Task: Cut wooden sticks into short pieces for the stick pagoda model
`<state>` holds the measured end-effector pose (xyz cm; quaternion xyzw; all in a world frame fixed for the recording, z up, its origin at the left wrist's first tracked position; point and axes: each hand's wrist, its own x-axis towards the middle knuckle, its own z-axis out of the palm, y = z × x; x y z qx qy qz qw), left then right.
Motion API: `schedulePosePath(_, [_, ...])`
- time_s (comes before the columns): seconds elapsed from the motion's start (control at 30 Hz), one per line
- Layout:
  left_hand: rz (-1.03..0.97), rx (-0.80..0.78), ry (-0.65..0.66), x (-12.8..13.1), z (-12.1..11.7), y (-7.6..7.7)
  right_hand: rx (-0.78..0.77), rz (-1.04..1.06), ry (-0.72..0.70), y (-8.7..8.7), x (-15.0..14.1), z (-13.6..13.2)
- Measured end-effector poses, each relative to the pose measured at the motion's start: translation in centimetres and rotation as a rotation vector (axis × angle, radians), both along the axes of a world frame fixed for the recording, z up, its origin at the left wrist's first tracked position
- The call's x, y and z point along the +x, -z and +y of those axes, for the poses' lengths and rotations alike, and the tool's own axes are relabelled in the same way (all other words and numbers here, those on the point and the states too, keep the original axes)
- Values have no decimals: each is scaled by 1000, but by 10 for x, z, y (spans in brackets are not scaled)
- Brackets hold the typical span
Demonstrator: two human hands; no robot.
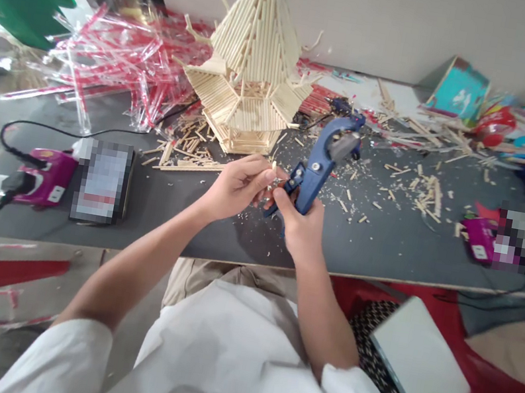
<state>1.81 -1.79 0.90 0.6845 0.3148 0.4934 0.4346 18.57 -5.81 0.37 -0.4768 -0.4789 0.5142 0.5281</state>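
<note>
My left hand [238, 187] is closed in a pinch, with the pale end of a small wooden stick [274, 166] showing at its fingertips. Blue-handled cutters [318, 169] are gripped in my right hand [304, 229], their curved head tilted up and away to the right. Both hands meet close together above the dark table. Just beyond them stands a pagoda-like model [255, 41] built of wooden sticks, with a pointed roof and a wider slatted tier below. Short stick offcuts [191, 142] lie at the model's left foot.
Red-and-clear plastic wrappers [129, 60] heap up at the back left. A phone [102, 183] and a purple power socket [47, 177] with cables lie on the left. More offcuts [427, 194] and crumbs litter the dark table [384, 254] on the right. A teal box [459, 88] stands behind.
</note>
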Motion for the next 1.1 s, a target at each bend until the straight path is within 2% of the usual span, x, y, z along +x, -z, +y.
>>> schedulePosePath(0.2, [69, 109, -70, 1, 0, 3, -117, 301, 19, -3, -12, 5])
schedulePosePath(0.43, [122, 198, -75, 1, 2, 4, -143, 401, -24, -7, -13, 9])
schedulePosePath(0.53, [122, 221, -98, -1, 2, 5, -134, 387, 5, -6, -10, 11])
schedulePosePath(0.63, [65, 144, -122, -5, 2, 6, -135, 321, 33, -6, -2, 13])
schedulePosePath(0.8, [55, 70, -125, -7, 2, 6, -157, 284, -20, -7, 13, 16])
schedulePosePath(0.93, [77, 75, -126, -7, 1, 3, -199, 304, -54, -6, 18, 16])
schedulePosePath(1.1, [186, 140, -149, -9, 0, -3, -155, 196, -26, -3, 22, 19])
